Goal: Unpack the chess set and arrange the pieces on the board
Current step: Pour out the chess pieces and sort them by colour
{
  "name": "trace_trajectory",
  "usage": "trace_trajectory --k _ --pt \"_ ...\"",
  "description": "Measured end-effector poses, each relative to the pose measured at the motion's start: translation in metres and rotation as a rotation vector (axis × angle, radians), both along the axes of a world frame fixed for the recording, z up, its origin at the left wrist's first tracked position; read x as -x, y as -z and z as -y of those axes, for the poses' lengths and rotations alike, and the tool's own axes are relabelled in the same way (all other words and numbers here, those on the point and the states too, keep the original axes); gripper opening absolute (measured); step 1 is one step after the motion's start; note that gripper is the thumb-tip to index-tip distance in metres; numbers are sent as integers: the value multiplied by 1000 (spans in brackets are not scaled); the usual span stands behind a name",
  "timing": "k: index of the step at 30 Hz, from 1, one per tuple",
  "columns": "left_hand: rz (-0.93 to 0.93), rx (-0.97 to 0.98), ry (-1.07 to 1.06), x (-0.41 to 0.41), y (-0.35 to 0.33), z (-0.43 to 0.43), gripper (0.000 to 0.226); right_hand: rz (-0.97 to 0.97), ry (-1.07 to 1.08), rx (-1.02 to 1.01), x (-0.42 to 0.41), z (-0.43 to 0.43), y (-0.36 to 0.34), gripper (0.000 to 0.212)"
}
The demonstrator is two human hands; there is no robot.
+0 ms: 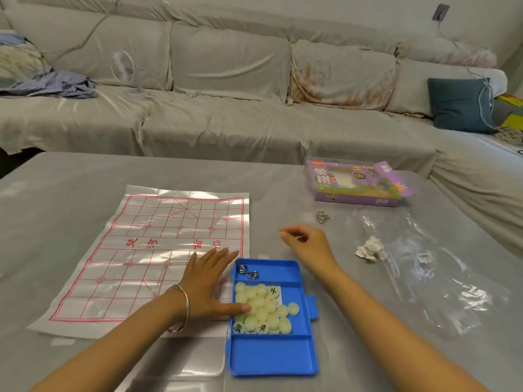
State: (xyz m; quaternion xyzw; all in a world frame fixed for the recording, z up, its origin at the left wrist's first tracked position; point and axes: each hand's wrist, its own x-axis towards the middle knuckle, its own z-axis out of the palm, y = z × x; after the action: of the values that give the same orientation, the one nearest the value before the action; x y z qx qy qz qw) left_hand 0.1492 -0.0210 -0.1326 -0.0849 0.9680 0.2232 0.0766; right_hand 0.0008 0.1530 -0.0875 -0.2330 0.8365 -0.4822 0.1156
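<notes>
Table is draped in grey cloth with a glossy clear film over it, sofa behind, so everything here sits on a slick surface. Board [147, 250] is a thin creased sheet lying flat on the left, with no piece on it yet. Pieces [261, 308] are heaped in the middle compartment of the blue tray [271, 360], which sits just beside the board's near right corner. Left grip [209, 284] is released: palm and straight fingers lie flat on the board's right edge, thumb touching the heap. Right grip [308, 244] hovers above the table past the tray with fingers curled; can't tell if it pinches a piece or nothing.

Risks as I see them:
- The sheet could skate or buckle on the film once that palm lifts, and any discs already placed would go with it.
- The creases may tip discs off their intersections.
- A thumb nudge into a loose pile could pop discs over the low tray wall.
- Most discs show blank faces, so colours and ranks could get mixed unless each is flipped first.
- Metal puzzle [248, 271] shares the tray's far compartment and could snag a reaching finger.
- Plastic bag [424, 264] and paper scraps [369, 248] lie to the right, where a forearm sweep would drag them in.
</notes>
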Motion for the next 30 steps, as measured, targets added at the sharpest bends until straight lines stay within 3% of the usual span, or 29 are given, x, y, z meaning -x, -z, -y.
trace_trajectory --k 4,7,12,16,30 --pt "-13 59 -15 -13 9 -7 130 86 -251 -279 -43 15 4 21" --pt "-31 65 -41 -13 12 -10 132 -2 -224 -403 -52 22 15 29" --pt "-41 83 -49 -13 15 -9 132 9 -218 -322 -56 37 23 25" --pt "-40 78 -64 -12 16 -10 132 73 -236 -367 -55 49 24 33" --pt "-44 64 -58 -11 18 -9 131 80 -537 -457 -42 33 6 26"
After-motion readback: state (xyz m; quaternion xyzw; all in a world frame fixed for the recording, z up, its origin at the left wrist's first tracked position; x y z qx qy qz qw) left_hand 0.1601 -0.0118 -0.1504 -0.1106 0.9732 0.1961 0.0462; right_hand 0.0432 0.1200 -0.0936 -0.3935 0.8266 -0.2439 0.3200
